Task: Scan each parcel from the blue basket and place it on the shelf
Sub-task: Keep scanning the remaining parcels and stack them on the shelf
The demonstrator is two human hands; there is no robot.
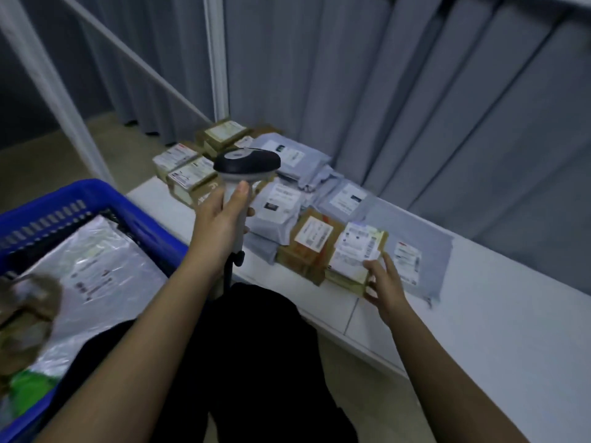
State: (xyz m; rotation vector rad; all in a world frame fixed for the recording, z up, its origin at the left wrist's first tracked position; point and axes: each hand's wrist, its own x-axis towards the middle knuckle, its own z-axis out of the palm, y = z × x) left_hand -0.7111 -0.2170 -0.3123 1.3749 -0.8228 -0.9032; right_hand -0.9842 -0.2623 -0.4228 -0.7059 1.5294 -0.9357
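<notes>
One small brown cardboard parcel [355, 260] meets the white shelf [511, 314], right hand [383, 282] fingers loosening; left hand [220, 225] grips the grey handheld scanner [246, 164]; next, likely reach into the blue plastic basket [96, 199].

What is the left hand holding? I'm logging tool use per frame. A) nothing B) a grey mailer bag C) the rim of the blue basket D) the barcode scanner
D: the left hand has its fingers curled round the handle of the barcode scanner, raised over the parcels on the shelf, while the right hand touches a small box.
</notes>
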